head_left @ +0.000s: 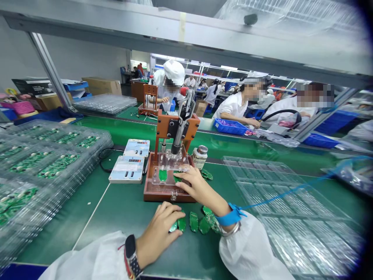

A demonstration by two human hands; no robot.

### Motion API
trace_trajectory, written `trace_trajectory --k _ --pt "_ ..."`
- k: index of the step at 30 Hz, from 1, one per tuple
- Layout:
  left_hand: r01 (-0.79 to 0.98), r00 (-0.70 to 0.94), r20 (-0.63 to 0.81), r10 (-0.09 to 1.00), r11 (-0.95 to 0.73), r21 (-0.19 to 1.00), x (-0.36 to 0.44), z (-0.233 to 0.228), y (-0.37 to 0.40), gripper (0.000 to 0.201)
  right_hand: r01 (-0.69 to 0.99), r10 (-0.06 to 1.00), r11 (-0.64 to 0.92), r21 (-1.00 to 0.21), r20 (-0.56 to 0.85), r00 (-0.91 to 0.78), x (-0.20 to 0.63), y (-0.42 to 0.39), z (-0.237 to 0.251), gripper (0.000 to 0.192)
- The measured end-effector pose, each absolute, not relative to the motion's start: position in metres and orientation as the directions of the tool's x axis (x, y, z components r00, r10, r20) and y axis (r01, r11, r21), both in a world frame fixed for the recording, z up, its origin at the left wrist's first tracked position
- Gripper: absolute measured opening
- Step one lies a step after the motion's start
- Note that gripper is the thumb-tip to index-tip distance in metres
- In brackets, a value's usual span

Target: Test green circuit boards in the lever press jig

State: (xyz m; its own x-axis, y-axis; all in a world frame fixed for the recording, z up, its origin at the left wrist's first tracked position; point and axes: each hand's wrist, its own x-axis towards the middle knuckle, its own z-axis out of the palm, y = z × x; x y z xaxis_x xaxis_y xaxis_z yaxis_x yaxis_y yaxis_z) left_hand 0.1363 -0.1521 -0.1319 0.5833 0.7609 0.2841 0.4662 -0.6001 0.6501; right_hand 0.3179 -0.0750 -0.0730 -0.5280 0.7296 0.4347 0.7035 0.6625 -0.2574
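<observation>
desk (122,217) with green mat is carrying a brown press fixture (170,171) at centre, two white meter boxes (131,163) lying just left of it, a small jar (199,156) sitting just right; loose green boards (194,222) are lying in front of the fixture; clear tray stacks are sitting far left (43,163) and right (285,210)

Small green circuit boards (194,221) lay flat in a loose row near the front edge of the green table mat (122,217). Another green board (162,175) sat in the brown test fixture (163,192).
</observation>
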Motion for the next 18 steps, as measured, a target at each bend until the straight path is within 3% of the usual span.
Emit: trace_trajectory --k 4,11,18 --pt "0.465 0.580 0.313 0.752 -0.621 0.631 0.136 -0.131 -0.153 0.032 0.677 0.729 0.661 -0.325 0.494 -0.474 0.308 -0.070 -0.075 0.029" --pt "0.437 0.511 0.405 0.759 -0.634 0.637 0.119 -0.126 -0.166 0.020 0.692 0.767 0.640 -0.333 0.328 -0.551 0.296 -0.073 -0.064 0.032" --pt "0.424 0.404 0.513 0.758 -0.652 0.629 0.100 -0.118 -0.168 0.017 0.638 0.762 0.647 -0.417 0.395 -0.514 0.304 -0.071 -0.077 0.033"
